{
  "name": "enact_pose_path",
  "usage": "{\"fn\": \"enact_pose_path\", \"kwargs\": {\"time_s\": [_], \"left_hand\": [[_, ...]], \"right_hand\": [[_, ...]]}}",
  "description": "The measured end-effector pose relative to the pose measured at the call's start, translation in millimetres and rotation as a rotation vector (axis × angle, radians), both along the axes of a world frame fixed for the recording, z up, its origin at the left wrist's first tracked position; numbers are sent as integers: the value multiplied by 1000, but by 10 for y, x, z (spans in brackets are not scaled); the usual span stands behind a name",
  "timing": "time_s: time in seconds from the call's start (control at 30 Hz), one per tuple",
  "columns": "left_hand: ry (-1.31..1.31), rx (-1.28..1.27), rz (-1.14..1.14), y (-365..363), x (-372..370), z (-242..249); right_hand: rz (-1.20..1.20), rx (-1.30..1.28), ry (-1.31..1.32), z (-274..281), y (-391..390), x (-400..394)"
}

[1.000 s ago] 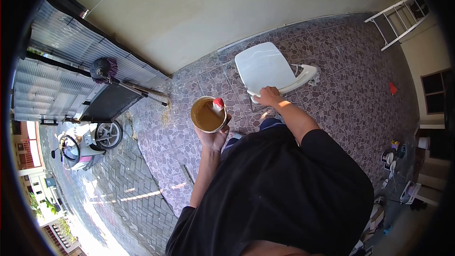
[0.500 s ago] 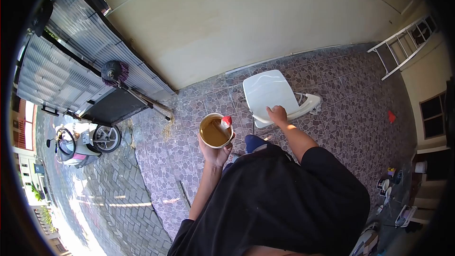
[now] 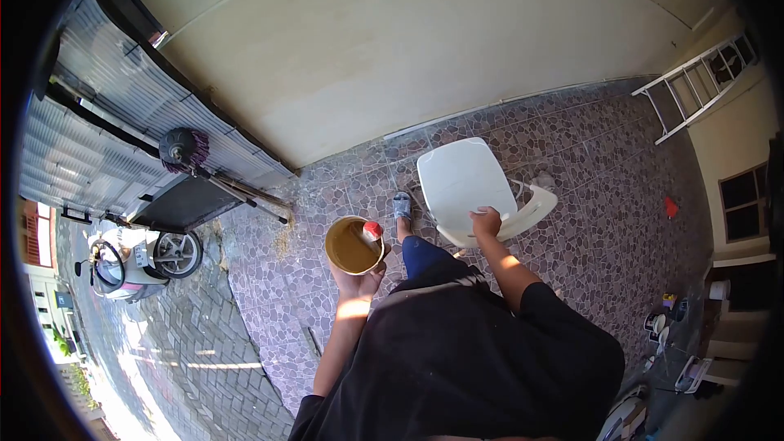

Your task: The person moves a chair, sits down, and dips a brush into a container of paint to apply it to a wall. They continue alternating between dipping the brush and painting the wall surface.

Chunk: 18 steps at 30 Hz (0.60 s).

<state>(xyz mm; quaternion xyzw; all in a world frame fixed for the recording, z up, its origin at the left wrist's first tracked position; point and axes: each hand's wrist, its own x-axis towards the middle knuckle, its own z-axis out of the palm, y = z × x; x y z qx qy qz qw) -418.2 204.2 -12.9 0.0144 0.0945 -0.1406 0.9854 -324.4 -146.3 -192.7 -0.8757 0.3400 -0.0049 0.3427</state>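
My left hand (image 3: pixel 357 279) is wrapped round the underside of a white-rimmed tub (image 3: pixel 329 238) holding tan-brown paint (image 3: pixel 349 250). Inside the tub leans a whitish handle with a red end (image 3: pixel 372 229); its lower part is in the paint. My right hand (image 3: pixel 486 221) is closed at the top of the backrest of a white chair (image 3: pixel 464 178), with the thumb showing above the fingers. The chair stands on the patterned tiles in front of me. One of my feet, in a grey sandal (image 3: pixel 402 205), is just left of the chair.
A pale wall (image 3: pixel 392 49) rises beyond the chair. At left are a corrugated gate (image 3: pixel 106 57), a mop (image 3: pixel 184 149) and a parked motor scooter (image 3: pixel 135 265). A ladder (image 3: pixel 694 90) leans at right, near a red object (image 3: pixel 671 207) and several paint tubs (image 3: pixel 656 324).
My left foot has come into view beside the chair. The tub has shifted slightly left and down in view. My right hand and the chair's backrest appear closer to me.
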Motion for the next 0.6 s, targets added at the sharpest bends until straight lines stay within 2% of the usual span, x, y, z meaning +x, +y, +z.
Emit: {"fn": "enact_pose_path", "kwargs": {"time_s": [0.07,0.13,0.17,0.23,0.37,0.43,0.47,0.53,0.57,0.6], "left_hand": [[-5,21,1,41,271,2],[-64,40,-28,85,599,23],[-87,37,-56,109,778,42],[-93,11,-96,144,1148,53],[-100,-50,-154,108,1822,181],[-94,-35,-164,105,2118,131],[-105,-25,-167,101,2261,95],[-79,-30,-159,80,2503,75],[-36,-14,-138,91,2589,44],[3,2,-116,118,2681,12]], "right_hand": [[-69,141,-2,99,81,112],[-44,171,-85,139,223,331],[-4,270,-141,163,302,449],[29,421,-172,642,578,736],[145,502,-211,1238,930,1462],[253,773,-386,1444,1054,1798],[247,776,-376,1604,1051,1938],[330,796,-150,2165,1111,2204],[323,802,-136,2235,1143,2306],[390,795,-239,2281,1161,2402]]}}
